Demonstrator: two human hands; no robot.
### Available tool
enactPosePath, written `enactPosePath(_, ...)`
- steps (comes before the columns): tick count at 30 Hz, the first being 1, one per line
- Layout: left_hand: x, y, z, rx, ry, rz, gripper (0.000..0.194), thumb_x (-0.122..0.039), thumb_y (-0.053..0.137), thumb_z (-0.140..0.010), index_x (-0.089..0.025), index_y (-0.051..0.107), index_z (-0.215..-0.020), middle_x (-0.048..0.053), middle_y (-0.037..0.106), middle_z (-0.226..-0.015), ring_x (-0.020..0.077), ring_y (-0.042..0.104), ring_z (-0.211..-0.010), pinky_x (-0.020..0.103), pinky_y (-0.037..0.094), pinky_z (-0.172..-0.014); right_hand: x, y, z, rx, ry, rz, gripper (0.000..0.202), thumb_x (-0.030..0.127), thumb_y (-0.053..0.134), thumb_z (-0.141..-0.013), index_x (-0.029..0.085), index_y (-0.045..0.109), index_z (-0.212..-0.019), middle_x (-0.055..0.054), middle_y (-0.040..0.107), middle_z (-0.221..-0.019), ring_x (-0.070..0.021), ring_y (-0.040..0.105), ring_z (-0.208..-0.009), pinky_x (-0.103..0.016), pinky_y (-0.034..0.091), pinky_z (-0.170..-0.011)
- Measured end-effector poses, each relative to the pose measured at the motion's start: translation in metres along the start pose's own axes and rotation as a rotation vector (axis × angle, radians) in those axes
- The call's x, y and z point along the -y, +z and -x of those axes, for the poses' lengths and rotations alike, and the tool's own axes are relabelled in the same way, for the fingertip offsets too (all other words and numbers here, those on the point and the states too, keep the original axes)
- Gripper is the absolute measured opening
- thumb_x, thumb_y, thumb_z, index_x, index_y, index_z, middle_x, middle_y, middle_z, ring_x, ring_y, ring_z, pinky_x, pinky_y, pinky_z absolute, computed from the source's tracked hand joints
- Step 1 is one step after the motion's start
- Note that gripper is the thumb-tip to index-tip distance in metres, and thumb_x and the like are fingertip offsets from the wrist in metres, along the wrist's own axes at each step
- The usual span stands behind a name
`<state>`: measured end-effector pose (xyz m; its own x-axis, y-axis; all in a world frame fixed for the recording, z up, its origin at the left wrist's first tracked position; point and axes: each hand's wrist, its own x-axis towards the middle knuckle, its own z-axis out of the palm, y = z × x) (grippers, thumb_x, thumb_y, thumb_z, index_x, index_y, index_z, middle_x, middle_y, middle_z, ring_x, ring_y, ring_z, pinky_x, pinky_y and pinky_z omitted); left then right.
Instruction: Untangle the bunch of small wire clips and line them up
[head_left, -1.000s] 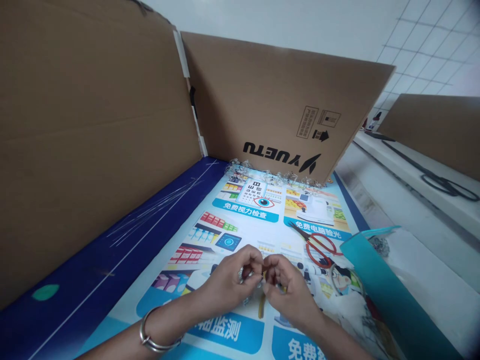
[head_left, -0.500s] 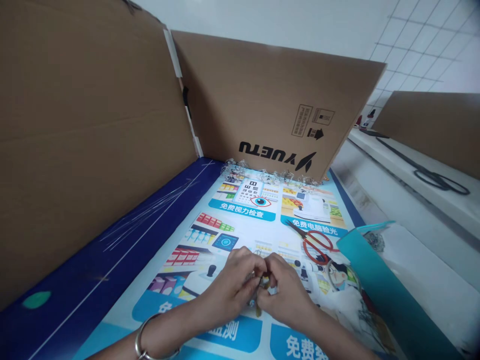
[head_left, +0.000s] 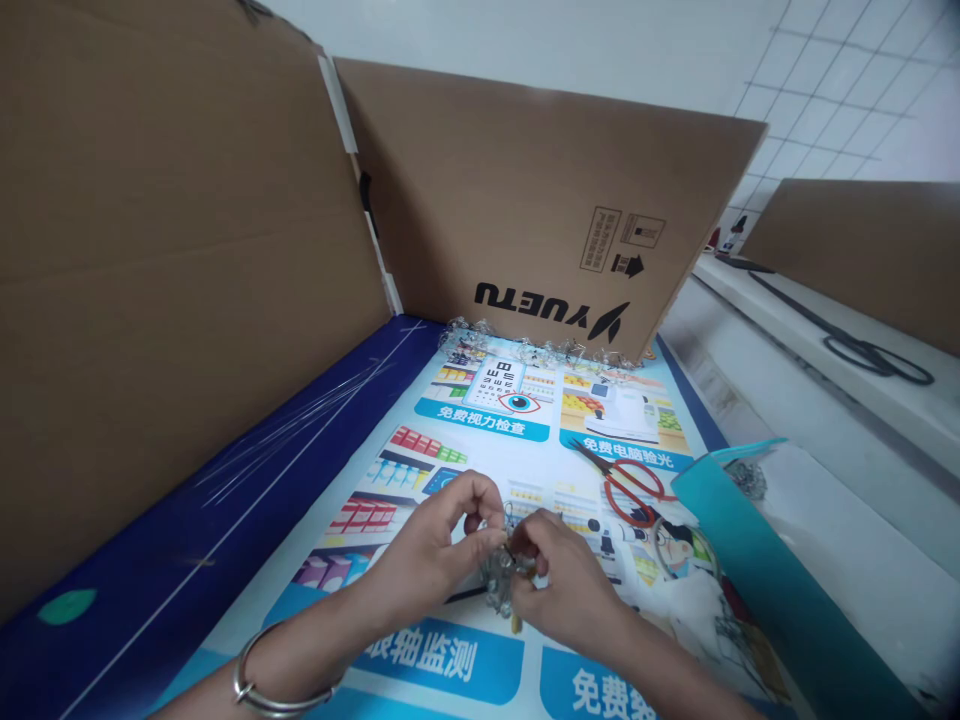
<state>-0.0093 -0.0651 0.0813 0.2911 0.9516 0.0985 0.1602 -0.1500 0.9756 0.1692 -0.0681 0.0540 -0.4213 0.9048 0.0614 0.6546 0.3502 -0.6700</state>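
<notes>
Between my hands hangs a small tangled cluster of clear and silvery pieces (head_left: pixel 497 585), perhaps beads on wire, with a yellowish bit at its lower end. My right hand (head_left: pixel 564 582) is closed around the cluster's right side. Thumb and fingertips of my left hand (head_left: pixel 448 528) are pinched together at the cluster's top; what exactly they grip is too small to make out. A metal bangle (head_left: pixel 259 690) circles my left wrist. Red-handled scissors (head_left: pixel 634 490) lie with blades parted beyond my right hand.
A wire coil (head_left: pixel 679 550) and white plastic (head_left: pixel 697 610) lie right of my hands, beside a teal-edged box (head_left: pixel 780 580). Similar glittering clusters (head_left: pixel 540 355) line the foot of a cardboard panel (head_left: pixel 540 200). Thin strands (head_left: pixel 292 425) rest at left. Black scissors (head_left: pixel 874 360) lie on the right ledge.
My left hand has drawn up and left, away from my right hand, and more of the clear cluster shows between them. My right hand has barely moved.
</notes>
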Motion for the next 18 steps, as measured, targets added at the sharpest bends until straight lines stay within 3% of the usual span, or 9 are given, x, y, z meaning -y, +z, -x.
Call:
enactPosePath(7, -0.012, -0.001, 0.013, -0.007, 0.015, 0.342, 0.017, -0.024, 0.060, -0.077, -0.018, 0.044, -0.078, -0.001, 0.047, -0.073, 0.0096, 0.043, -0.065, 0.021, 0.036, -0.057, 0.008, -0.002, 0.004, 0.006, -0.003, -0.105, 0.026, 0.008, 0.050, -0.058, 0.021, 0.048, -0.080, 0.000, 0.050, -0.081, -0.0146, 0.047, -0.070, -0.024, 0.037, -0.060)
enactPosePath(12, -0.014, -0.001, 0.013, 0.031, 0.035, 0.191, 0.012, -0.025, 0.055, -0.081, -0.018, 0.045, -0.079, 0.000, 0.047, -0.077, 0.0114, 0.045, -0.070, 0.023, 0.039, -0.063, 0.007, 0.001, 0.004, -0.010, -0.008, -0.131, 0.021, 0.011, 0.054, -0.060, 0.021, 0.049, -0.078, 0.000, 0.050, -0.079, -0.0145, 0.047, -0.069, -0.024, 0.037, -0.059)
enactPosePath(18, 0.000, 0.011, 0.008, 0.142, -0.026, 0.112, 0.007, -0.025, 0.049, -0.084, -0.019, 0.046, -0.081, 0.000, 0.049, -0.078, 0.0122, 0.046, -0.072, 0.024, 0.041, -0.066, 0.005, 0.008, 0.004, -0.107, -0.034, -0.177, 0.014, 0.013, 0.056, -0.063, 0.020, 0.048, -0.073, 0.001, 0.048, -0.073, -0.0131, 0.046, -0.065, -0.024, 0.036, -0.057)
